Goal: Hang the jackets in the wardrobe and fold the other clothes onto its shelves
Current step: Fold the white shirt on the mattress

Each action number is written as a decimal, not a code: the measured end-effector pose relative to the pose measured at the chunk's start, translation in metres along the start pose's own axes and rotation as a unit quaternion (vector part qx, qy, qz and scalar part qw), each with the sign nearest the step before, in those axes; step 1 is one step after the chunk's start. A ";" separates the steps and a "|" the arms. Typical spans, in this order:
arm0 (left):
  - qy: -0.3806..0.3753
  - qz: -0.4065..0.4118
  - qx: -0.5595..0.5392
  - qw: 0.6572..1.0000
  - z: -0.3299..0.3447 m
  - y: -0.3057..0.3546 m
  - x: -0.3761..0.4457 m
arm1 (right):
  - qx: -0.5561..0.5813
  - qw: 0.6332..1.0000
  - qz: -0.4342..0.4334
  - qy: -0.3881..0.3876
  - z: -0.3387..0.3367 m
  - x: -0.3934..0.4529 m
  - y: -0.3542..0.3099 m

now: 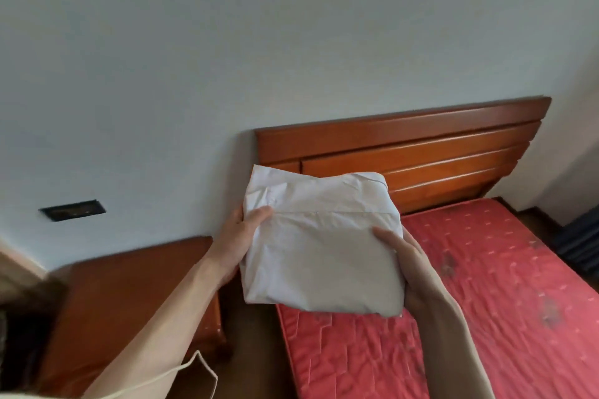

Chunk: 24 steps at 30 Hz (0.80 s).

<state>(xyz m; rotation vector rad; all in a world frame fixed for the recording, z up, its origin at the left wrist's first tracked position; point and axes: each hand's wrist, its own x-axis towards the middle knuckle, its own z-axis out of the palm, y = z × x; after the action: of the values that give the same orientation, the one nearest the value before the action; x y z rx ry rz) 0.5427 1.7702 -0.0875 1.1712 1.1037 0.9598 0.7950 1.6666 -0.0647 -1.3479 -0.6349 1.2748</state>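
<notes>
A folded white shirt (321,246) is held up in the air over the near corner of the bed. My left hand (240,236) grips its left edge, thumb on top and fingers underneath. My right hand (405,262) grips its right edge the same way, thumb lying across the top of the fabric. The shirt is folded into a thick square with the collar side facing away from me. The wardrobe is out of view.
A bed with a red quilted mattress (486,301) and a wooden headboard (405,146) lies at the right. A wooden nightstand (129,295) stands at the left against the white wall (227,58). A dark wall socket plate (73,210) sits low on the wall.
</notes>
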 end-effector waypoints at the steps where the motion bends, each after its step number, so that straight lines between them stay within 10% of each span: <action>1: 0.023 0.004 -0.001 1.000 -0.019 0.003 -0.001 | -0.005 1.000 0.004 -0.017 0.019 0.007 0.000; 24: 0.438 0.010 -0.083 0.895 -0.279 0.013 -0.055 | -0.108 0.913 0.096 -0.382 0.358 0.127 0.028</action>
<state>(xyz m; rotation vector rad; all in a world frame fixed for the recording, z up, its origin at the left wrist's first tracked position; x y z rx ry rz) 0.2580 1.7762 -0.0783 0.5821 1.6618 1.6384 0.4929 1.8991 -0.0582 -1.0680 -1.2319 1.9600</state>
